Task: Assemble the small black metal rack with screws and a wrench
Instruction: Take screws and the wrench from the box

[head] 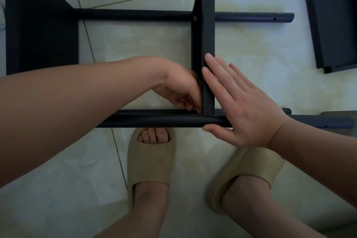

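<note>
Black metal rack (208,44), on the floor (260,48) at mid-frame, could slip out of line at its lower-centre joint if the flat, straight-fingered right hand (241,106) eases; left hand (179,91) curls there, whatever it pinches hidden.

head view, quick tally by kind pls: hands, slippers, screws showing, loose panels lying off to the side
hands: 2, left hand and right hand
slippers: 2
screws: 1
loose panels: 1
total: 6
</note>
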A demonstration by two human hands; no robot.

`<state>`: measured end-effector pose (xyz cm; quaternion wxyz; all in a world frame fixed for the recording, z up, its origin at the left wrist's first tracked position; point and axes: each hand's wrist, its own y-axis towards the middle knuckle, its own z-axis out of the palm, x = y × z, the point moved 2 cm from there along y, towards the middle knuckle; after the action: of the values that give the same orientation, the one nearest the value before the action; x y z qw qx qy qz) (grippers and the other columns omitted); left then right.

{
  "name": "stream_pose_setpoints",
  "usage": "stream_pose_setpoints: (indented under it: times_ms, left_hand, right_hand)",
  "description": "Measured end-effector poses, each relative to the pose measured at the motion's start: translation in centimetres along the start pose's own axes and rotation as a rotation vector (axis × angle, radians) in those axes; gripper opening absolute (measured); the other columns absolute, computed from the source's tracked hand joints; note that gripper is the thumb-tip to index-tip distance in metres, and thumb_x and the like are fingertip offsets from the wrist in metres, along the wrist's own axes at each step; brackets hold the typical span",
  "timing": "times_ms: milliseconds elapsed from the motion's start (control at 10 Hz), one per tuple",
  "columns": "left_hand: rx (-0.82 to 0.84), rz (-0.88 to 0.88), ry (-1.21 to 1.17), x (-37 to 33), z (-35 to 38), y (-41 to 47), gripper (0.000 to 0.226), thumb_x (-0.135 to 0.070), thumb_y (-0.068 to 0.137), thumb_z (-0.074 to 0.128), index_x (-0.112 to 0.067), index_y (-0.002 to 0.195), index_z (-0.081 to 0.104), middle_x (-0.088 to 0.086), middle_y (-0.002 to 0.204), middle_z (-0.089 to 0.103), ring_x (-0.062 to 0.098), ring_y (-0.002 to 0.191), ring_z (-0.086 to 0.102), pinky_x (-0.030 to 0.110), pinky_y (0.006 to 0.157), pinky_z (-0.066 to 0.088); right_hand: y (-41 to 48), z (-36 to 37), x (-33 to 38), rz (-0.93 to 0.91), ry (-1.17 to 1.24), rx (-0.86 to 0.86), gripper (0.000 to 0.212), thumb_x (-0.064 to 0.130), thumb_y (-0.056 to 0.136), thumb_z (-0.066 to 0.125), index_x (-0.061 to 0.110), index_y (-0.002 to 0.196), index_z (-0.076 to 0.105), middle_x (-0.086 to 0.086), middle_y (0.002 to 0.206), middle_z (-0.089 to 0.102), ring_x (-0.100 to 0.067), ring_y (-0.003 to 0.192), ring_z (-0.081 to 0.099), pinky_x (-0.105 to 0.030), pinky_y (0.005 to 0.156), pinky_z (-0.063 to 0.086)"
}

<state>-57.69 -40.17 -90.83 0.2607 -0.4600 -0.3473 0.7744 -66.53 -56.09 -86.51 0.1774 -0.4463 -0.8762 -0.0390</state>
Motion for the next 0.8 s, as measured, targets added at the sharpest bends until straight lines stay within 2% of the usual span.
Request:
stream_pose_setpoints:
  times_ms: [200, 300, 400, 500, 700, 800]
  left_hand:
    - [0.069, -0.025, 0.045, -0.23, -0.64, -0.82, 0.016, -0.008, 0.092, 0.063, -0.012, 0.105, 0.070, 0.000, 0.094, 0.069, 0.012, 0.078, 0.060, 0.022, 0.073, 0.047]
    - [0.061, -0.031, 0.058, -0.20, -0.80, -0.90, 0.014, -0.012, 0.093, 0.062, -0.014, 0.104, 0.071, -0.001, 0.096, 0.069, 0.011, 0.076, 0.058, 0.023, 0.071, 0.046]
    - [0.001, -0.004, 0.043, -0.03, -0.35, -0.25, 0.008, -0.007, 0.091, 0.065, -0.013, 0.093, 0.070, -0.001, 0.081, 0.068, 0.011, 0.070, 0.053, 0.021, 0.066, 0.043]
    - [-0.006, 0.006, 0.038, 0.11, -0.34, -0.11, 0.012, -0.003, 0.089, 0.066, -0.014, 0.089, 0.069, -0.002, 0.075, 0.067, 0.010, 0.070, 0.053, 0.020, 0.065, 0.043]
    - [0.004, -0.042, 0.091, 0.11, -0.84, -0.72, 0.011, -0.014, 0.093, 0.064, -0.018, 0.097, 0.073, -0.001, 0.095, 0.074, 0.009, 0.072, 0.057, 0.021, 0.069, 0.046]
    - [-0.010, -0.017, 0.060, 0.18, -0.16, -0.07, 0.009, -0.009, 0.092, 0.064, -0.012, 0.098, 0.071, 0.001, 0.088, 0.069, 0.013, 0.072, 0.056, 0.022, 0.067, 0.046]
  right_hand:
    - [-0.02, -0.01, 0.05, -0.001, 0.003, 0.001, 0.096, 0.062, 0.096, 0.046, -0.004, 0.158, 0.018, -0.023, 0.168, 0.007, -0.036, 0.157, 0.006, -0.057, 0.122, 0.023]
    - [0.00, -0.07, 0.05, 0.000, -0.001, 0.008, 0.096, 0.062, 0.096, 0.046, -0.004, 0.158, 0.017, -0.023, 0.168, 0.007, -0.036, 0.157, 0.006, -0.057, 0.122, 0.023]
    - [0.03, -0.07, 0.07, -0.002, -0.001, 0.006, 0.096, 0.062, 0.095, 0.046, -0.005, 0.158, 0.018, -0.023, 0.168, 0.008, -0.037, 0.157, 0.007, -0.057, 0.122, 0.023]
    - [0.01, -0.08, 0.04, 0.001, -0.002, 0.008, 0.096, 0.062, 0.095, 0.047, -0.005, 0.158, 0.017, -0.023, 0.168, 0.007, -0.037, 0.157, 0.006, -0.057, 0.122, 0.023]
    - [0.03, -0.07, 0.05, -0.003, -0.003, 0.009, 0.096, 0.063, 0.096, 0.045, -0.004, 0.159, 0.016, -0.023, 0.168, 0.006, -0.036, 0.157, 0.005, -0.057, 0.122, 0.023]
    - [0.02, -0.06, 0.05, -0.001, 0.000, 0.007, 0.096, 0.062, 0.096, 0.045, -0.004, 0.159, 0.017, -0.023, 0.168, 0.007, -0.036, 0.157, 0.006, -0.058, 0.122, 0.023]
